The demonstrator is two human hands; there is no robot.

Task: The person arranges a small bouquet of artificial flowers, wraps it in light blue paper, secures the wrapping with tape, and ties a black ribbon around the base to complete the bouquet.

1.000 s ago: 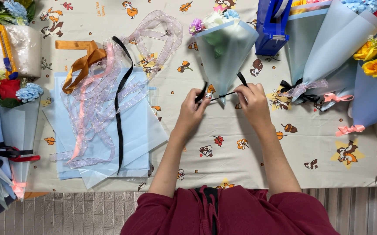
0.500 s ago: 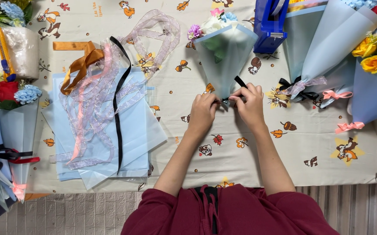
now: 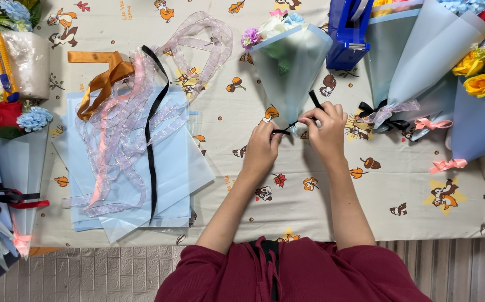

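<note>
Over a cartoon-print tablecloth (image 3: 332, 218), left hand (image 3: 262, 146) and right hand (image 3: 326, 126) pinch a black ribbon (image 3: 314, 99) at the pale-blue bouquet (image 3: 290, 61) base, knot hidden

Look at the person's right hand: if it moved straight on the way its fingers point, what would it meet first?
The right hand points up-left, so it would likely first meet the pale blue wrapped bouquet, whose narrow end lies just beyond its fingers.

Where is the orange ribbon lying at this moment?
In the head view, the orange ribbon lies upper left on the table, at the top of the tangle of sheer pink ribbons over the pale blue wrapping sheets, well left of both hands.
</note>
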